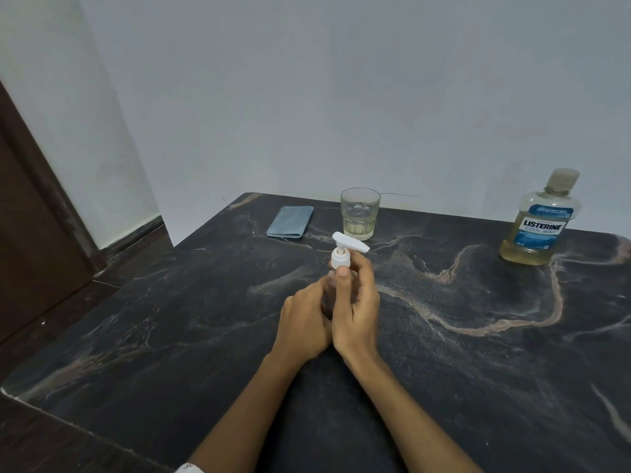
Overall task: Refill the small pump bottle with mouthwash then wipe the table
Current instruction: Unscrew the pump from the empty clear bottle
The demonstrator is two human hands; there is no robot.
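Note:
A small pump bottle with a white pump head stands upright on the dark marble table, near its middle. My left hand wraps round the bottle's body from the left and hides most of it. My right hand grips the bottle's upper part, thumb just under the white collar, fingers curled behind. The mouthwash bottle, capped, with yellowish liquid low inside, stands at the far right. A folded blue-grey cloth lies flat at the back of the table.
A clear glass with a little pale liquid stands just behind the pump bottle, near the wall. A grey wall runs along the table's far edge. The table's left edge drops to a dark floor, with a brown door beyond.

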